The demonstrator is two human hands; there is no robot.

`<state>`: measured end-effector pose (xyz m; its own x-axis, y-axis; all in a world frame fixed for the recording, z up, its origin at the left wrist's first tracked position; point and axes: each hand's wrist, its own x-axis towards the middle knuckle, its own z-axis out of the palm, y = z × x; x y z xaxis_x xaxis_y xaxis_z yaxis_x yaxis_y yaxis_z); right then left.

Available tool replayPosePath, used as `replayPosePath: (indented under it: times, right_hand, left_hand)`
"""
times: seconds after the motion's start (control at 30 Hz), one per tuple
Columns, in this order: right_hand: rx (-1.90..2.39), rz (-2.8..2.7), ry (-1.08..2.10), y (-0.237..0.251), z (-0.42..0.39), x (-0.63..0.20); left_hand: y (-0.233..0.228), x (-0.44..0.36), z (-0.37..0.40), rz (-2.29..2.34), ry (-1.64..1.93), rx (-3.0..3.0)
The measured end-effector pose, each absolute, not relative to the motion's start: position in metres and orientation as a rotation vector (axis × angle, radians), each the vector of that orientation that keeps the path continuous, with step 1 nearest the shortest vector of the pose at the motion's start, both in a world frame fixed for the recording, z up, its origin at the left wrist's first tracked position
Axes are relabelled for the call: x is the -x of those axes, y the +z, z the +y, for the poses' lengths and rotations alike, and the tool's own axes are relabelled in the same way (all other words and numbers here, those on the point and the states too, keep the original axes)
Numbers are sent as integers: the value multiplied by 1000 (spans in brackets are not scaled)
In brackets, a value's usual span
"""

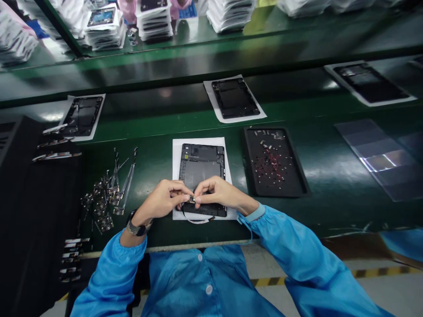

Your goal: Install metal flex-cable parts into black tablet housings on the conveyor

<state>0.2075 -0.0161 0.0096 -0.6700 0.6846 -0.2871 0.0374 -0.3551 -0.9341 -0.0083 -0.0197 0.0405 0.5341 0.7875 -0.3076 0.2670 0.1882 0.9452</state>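
Left hand [163, 200], right hand [218, 193] pinch one small part [191, 199]; three more tablet frames [202, 174].

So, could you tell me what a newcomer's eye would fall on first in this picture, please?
Probably the left hand and right hand, meeting over a small part pinched between their fingertips, just above an opened tablet shell on a white sheet at the bench's near edge. Right of it lies a black tray scattered with tiny screws; left of it, a heap of flex cables.
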Motion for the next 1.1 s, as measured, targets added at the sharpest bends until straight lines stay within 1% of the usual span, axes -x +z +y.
replayPosePath:
  times: [0.13,0.2,0.23,0.3,0.37,0.4,0.47,0.57,0.7,0.93,1.1]
  right_hand:
    - [939,-1486,2070,11,-14,-208]
    - [930,-1543,2016,17,-11,-213]
    - [951,-1572,1941,21,-9,-218]
    - [1087,-1608,1664,32,-7,-232]
    - [1265,-1641,1336,42,-10,-248]
    - [1324,-1687,1222,46,-13,-254]
    - [1343,-1855,1140,49,-23,-263]
    - [1235,-2097,1119,42,-38,-261]
    - [1152,-2204,1093,23,-47,-249]
    - [1090,-2176,1148,17,-43,-243]
    - [1170,-2125,1017,10,-49,-238]
  left_hand:
    - [42,6,-20,997,469,-1361]
    - [45,9,-18,997,479,-1329]
    - [47,11,-17,1000,503,-1307]
    - [52,19,-13,1016,633,-1245]
    - [57,30,-9,1030,866,-1144]
    - [58,35,-8,1026,989,-1080]
    - [59,42,-4,993,1175,-961]
    - [56,44,-2,946,1273,-887]
    - [50,29,-4,947,1206,-907]
    - [30,-2,-14,959,826,-955]
    - [18,-16,-19,1004,699,-1066]
